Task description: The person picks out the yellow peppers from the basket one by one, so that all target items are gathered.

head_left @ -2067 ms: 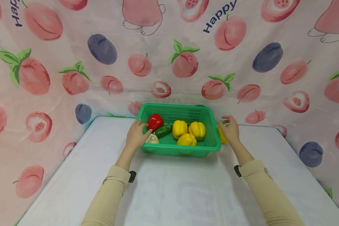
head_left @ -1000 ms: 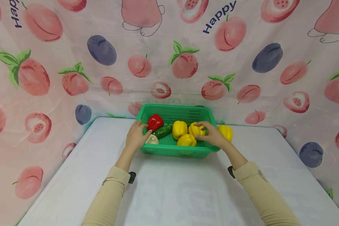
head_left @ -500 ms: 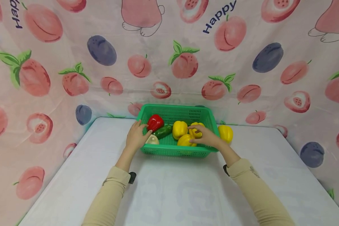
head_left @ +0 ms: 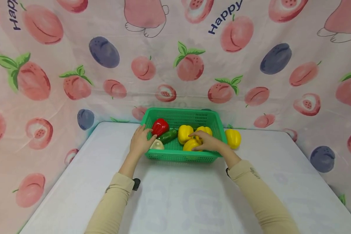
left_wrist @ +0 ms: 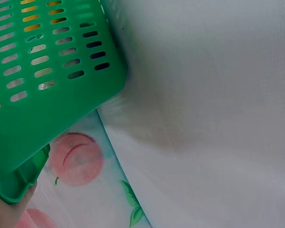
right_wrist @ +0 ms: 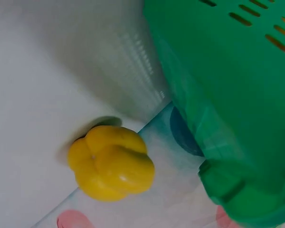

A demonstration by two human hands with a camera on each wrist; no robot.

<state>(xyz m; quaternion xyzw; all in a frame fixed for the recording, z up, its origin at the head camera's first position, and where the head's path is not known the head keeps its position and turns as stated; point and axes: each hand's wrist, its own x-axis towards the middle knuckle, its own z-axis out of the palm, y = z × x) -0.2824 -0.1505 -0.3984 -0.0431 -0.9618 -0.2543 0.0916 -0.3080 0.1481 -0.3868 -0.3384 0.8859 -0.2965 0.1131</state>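
A green plastic basket [head_left: 179,155] stands on the table with vegetables inside. My left hand [head_left: 139,142] rests over its left rim, thumb and fingers spread near a red bell pepper [head_left: 160,127]. A dark green pepper [head_left: 167,136] and a pale rounded bulb [head_left: 157,145] lie close by. My right hand [head_left: 209,143] reaches over the right rim, thumb and fingers spread at the front yellow bell pepper [head_left: 190,145]. Whether it touches that pepper is unclear. Two more yellow bell peppers lie behind, one at left [head_left: 185,134], the other [head_left: 204,129] partly covered by the hand.
Outside the basket, another yellow bell pepper [right_wrist: 109,164] lies on the table beside the right wall. A white-covered table [head_left: 175,198] extends in front. Behind it hangs a pink fruit-print cloth [head_left: 163,48].
My right hand has moved left from the yellow bell pepper outside the basket, over the rim, to the front yellow bell pepper. My left hand has stayed in place.
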